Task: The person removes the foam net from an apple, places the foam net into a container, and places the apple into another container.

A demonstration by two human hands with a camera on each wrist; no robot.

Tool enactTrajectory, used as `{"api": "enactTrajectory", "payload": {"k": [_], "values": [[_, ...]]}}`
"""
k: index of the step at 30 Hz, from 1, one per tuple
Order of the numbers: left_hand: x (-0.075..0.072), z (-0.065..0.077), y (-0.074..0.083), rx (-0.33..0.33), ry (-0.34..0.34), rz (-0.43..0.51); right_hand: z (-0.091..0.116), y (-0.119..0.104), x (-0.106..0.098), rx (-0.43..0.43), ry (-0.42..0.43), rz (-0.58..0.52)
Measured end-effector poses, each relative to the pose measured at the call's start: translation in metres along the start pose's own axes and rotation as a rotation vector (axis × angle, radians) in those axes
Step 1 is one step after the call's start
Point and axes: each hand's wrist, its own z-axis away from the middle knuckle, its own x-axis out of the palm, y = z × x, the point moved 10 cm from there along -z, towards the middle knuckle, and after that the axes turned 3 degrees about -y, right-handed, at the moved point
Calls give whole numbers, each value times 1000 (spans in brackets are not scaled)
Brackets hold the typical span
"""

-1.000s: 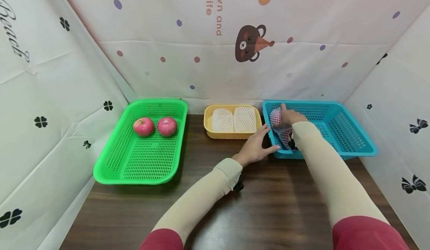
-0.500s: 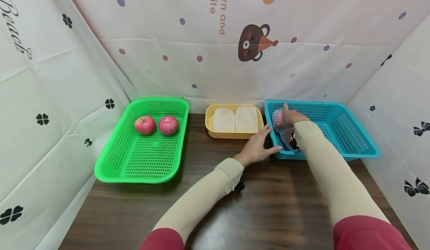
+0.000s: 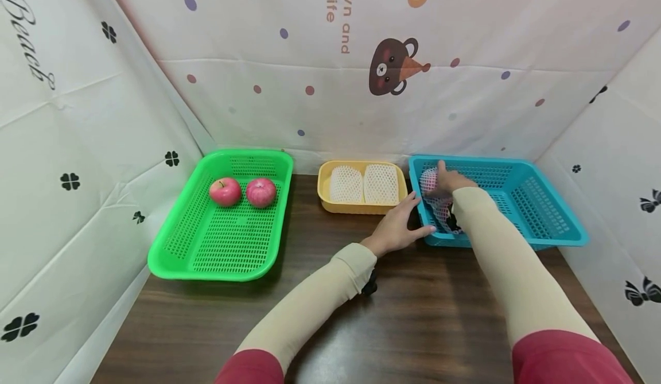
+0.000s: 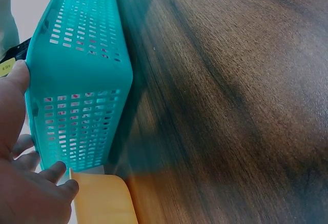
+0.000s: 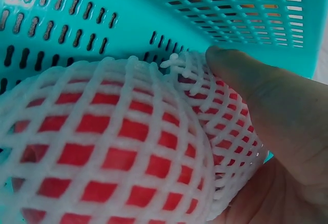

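Observation:
Two apples in white foam nets lie in the left end of the blue basket (image 3: 560, 229). My right hand (image 3: 448, 182) reaches into the basket. In the right wrist view its thumb and fingers grip one netted apple (image 5: 233, 131), while the other netted apple (image 5: 113, 147) lies right beside it, nearer the camera. My left hand (image 3: 395, 229) rests against the basket's left end with fingers spread. The left wrist view has its thumb (image 4: 19, 75) on the rim at the near corner and the other fingers along the end wall.
A yellow basket (image 3: 361, 208) with two folded white foam nets (image 3: 347, 185) stands left of the blue one. Further left, a green basket (image 3: 227, 272) holds two bare apples (image 3: 225, 192). Patterned cloth hangs behind and at both sides of the dark wooden table (image 3: 372, 326).
The head view has shifted slightly, so everything sits a little further right. Both hands keep their places at the blue basket, and the baskets and apples stay put.

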Motion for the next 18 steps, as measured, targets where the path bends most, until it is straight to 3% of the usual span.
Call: {"api": "enactTrajectory", "payload": {"k": [18], "values": [[0, 1, 0, 5, -1, -15, -4, 2, -4, -21, 40, -43]]}}
